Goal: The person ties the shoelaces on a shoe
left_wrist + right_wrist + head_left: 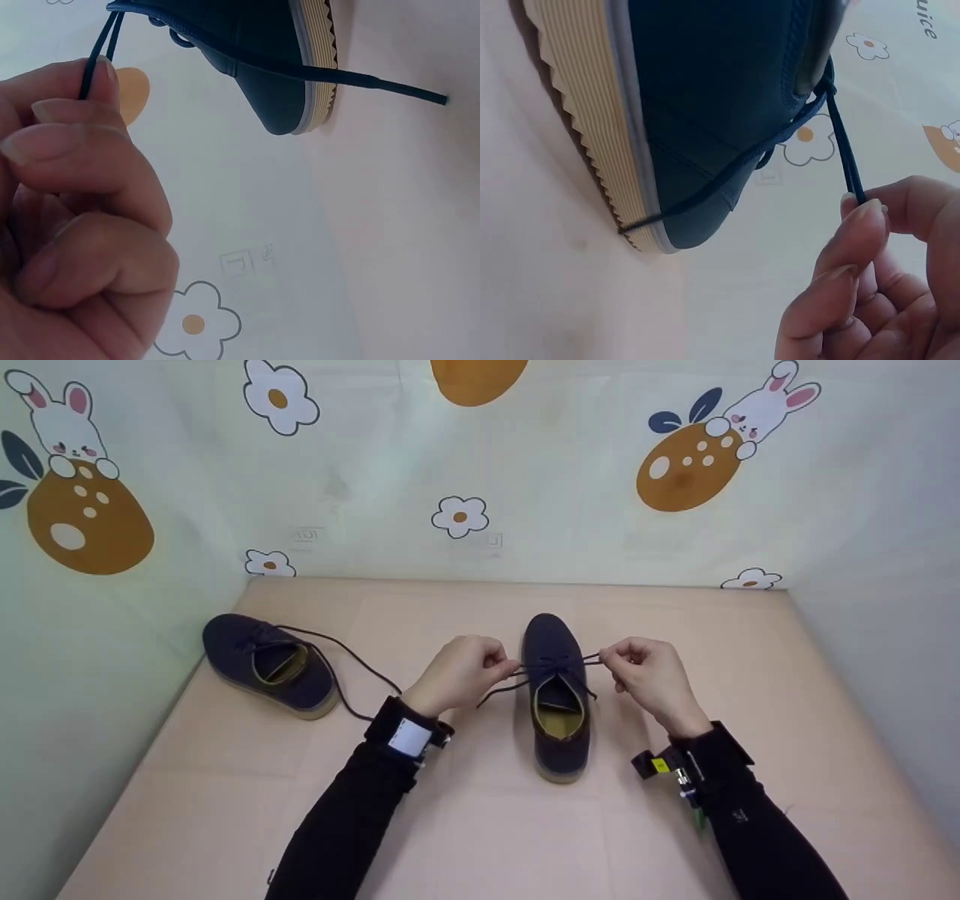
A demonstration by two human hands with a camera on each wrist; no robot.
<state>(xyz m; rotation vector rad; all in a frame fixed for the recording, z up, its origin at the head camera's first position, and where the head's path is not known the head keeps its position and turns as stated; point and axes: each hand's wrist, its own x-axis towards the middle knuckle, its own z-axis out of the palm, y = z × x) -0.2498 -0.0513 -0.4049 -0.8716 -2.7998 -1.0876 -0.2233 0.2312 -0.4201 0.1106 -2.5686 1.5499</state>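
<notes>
A dark navy shoe (564, 757) stands upright in the middle of the table, toe pointing away. To its left, my left hand (469, 667) pinches one doubled loop of its shoelace (94, 56) between thumb and finger. My right hand (651, 675) pinches the other doubled loop (842, 142) on the right side. Both loops stretch outward from a knot (826, 86) over the shoe's tongue. One loose lace end (397, 88) hangs down the left side, and another lace end (667, 214) hangs down the right.
A second navy shoe (315, 697) rests at the left, turned with its toe to the upper left. Its long untied laces (345, 649) trail toward my left forearm. A patterned wall sheet (375, 472) borders the back of the pale table (480, 825).
</notes>
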